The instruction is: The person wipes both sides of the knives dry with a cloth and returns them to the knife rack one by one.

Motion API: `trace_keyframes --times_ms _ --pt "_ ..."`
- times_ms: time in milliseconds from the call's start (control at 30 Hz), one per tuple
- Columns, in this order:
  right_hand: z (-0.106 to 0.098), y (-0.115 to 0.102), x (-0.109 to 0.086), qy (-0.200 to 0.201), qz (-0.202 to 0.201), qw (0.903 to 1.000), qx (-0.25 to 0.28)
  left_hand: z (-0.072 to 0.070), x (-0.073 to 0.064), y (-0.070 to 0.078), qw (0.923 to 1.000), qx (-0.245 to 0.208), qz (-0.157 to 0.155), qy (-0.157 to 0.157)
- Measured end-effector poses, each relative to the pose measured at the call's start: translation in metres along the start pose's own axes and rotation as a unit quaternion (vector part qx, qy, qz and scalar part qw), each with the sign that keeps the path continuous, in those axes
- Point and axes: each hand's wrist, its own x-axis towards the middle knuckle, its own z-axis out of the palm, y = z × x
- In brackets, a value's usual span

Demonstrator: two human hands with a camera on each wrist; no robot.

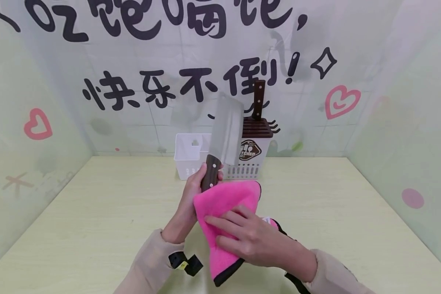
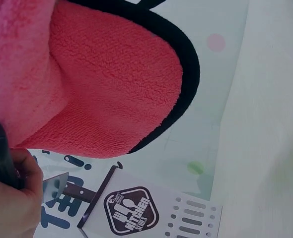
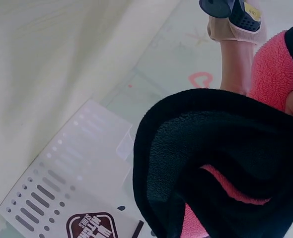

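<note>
Cleaver: central, pointing up, handle clasped in the left hand
Pink cloth: nearer, over the handle's lower end
Right hand: fingers laid on cloth; I can't see whether they pinch
Knife holder: far, right of cleaver

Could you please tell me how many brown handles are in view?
2: the cleaver handle in the left hand, the upright handle in the slotted block; others may be hidden.

On the bench, a basket stands left of a knife block with a knife in its top, both behind the cleaver in the left grip and the cloth before its handle.
</note>
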Motion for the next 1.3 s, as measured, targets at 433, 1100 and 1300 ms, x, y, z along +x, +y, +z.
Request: trace_keyframes --times_ms 433,1100,1300 --pt "-0.006 0.007 -0.002 0.013 0.008 0.9996 -0.023 -0.011 0.003 -0.004 0.9937 0.110 -0.018 0.009" --pt "-0.014 0.038 -0.027 0.010 0.154 0.9876 0.027 -0.017 -0.001 -0.010 0.9775 0.107 -0.061 -0.172" --pt "-0.013 0.046 -0.032 0.013 0.181 0.9831 0.024 -0.016 -0.001 -0.011 0.9742 0.109 -0.070 -0.185"
